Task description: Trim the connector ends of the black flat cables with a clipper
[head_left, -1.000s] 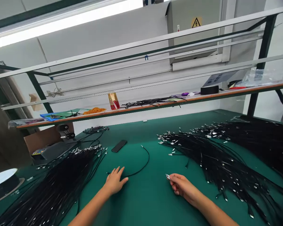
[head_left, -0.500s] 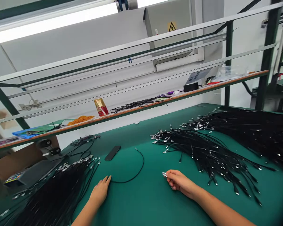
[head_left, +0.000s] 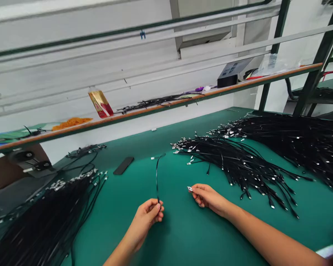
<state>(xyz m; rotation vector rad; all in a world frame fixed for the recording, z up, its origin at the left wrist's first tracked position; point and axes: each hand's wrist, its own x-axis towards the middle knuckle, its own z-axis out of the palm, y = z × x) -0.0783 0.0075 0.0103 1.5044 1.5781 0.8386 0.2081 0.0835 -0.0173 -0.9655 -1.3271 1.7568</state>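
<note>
Ample tabletop (head_left: pixel 111 221), left hand (head_left: pixel 147 218) (with cable (head_left: pixel 157 177)) to edge of left pile (head_left: pixel 52 214)

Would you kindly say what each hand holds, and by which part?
Left hand: black cable, by its near end. Right hand: small silvery piece, by its right-hand end.

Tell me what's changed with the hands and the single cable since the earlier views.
The left hand, previously over the single black cable, now pinches it and has moved right, toward the right hand; the cable's wide curve has straightened. The right hand still holds the small silvery piece. The phone hasn't moved.
</note>
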